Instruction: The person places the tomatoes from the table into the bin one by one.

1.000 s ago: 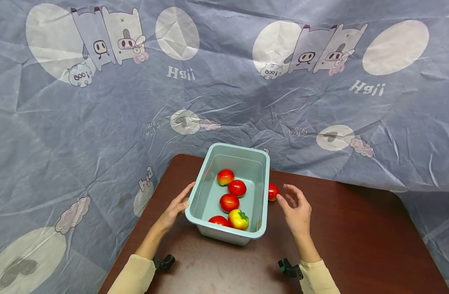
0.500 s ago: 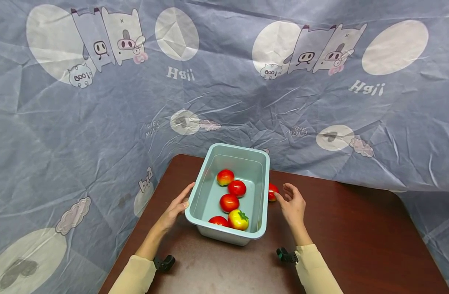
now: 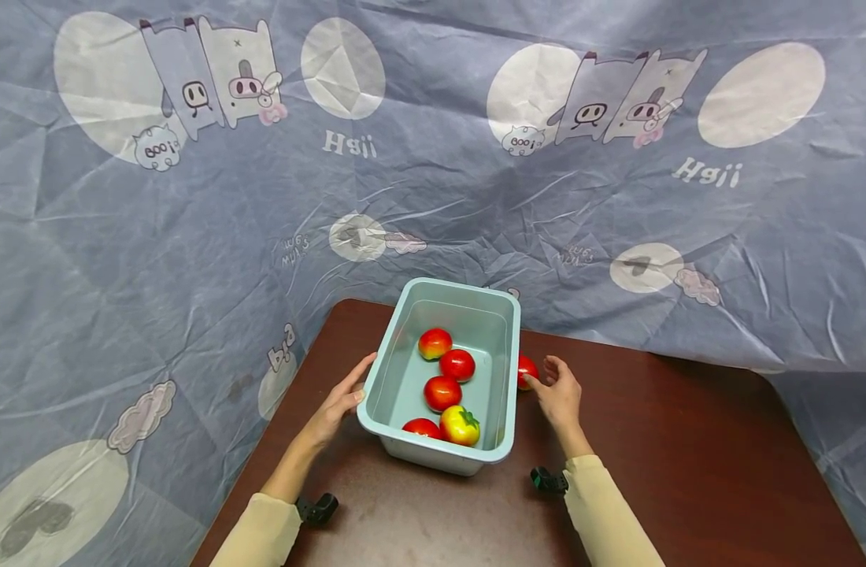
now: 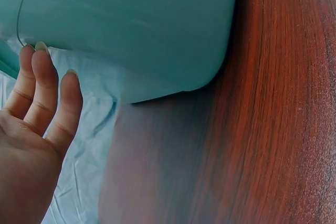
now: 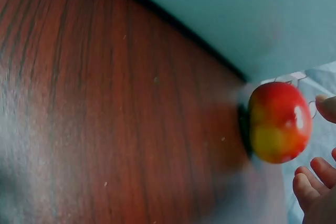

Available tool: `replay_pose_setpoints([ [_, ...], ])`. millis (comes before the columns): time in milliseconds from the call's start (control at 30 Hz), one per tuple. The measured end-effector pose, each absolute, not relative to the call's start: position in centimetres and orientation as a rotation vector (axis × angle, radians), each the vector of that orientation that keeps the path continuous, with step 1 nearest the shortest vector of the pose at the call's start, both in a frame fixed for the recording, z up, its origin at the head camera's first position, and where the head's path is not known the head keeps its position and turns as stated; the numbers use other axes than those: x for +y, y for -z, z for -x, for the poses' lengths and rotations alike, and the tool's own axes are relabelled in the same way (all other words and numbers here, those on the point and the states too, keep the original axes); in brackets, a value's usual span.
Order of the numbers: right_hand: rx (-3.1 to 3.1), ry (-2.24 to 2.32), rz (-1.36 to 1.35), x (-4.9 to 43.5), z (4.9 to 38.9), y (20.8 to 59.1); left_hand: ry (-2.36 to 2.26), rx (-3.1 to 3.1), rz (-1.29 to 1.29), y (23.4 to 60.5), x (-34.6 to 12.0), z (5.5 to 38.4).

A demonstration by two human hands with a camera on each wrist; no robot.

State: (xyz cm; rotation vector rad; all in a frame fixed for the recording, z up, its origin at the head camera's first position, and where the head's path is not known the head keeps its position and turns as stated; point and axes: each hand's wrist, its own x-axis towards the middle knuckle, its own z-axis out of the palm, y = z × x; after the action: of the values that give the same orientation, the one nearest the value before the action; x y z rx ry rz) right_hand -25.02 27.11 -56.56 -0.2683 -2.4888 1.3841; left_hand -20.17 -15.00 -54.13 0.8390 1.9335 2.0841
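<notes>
A grey-green plastic bin [image 3: 443,457] stands on the table, with several glossy red fruits [image 3: 442,393] and a yellow-red tomato [image 3: 459,426] with a green calyx inside. My left hand [image 3: 334,405] lies along the bin's left side, fingertips touching the outer wall and thumb at the rim. Just outside the bin's right wall sits another red-and-yellow fruit [image 5: 281,123], partly hidden by the rim in the head view. Beside it my right hand [image 3: 560,398] has thumb and fingers spread around the fruit; in the right wrist view gaps show between them and its skin.
The dark brown table [image 3: 688,449] extends to the right of the bin. A grey-blue printed cloth [image 3: 433,173] hangs behind the table and down its left side. Black wrist bands [image 3: 549,480] are worn on both forearms.
My right hand has moved a little left, closer to the fruit outside the bin, and its thumb and fingers have drawn nearer together. The left hand and the bin have stayed put.
</notes>
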Motion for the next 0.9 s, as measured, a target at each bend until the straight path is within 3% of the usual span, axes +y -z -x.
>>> replay_pose_setpoints([
  [600, -2.611, -1.434, 0.314, 26.8, 26.5, 59.3, -2.065, 1.950, -0.829, 54.5, -15.0, 20.2],
  [900, -2.516, -1.439, 0.331, 26.6, 26.2, 58.9, -2.064, 1.964, -0.831, 54.3, -15.1, 20.2],
])
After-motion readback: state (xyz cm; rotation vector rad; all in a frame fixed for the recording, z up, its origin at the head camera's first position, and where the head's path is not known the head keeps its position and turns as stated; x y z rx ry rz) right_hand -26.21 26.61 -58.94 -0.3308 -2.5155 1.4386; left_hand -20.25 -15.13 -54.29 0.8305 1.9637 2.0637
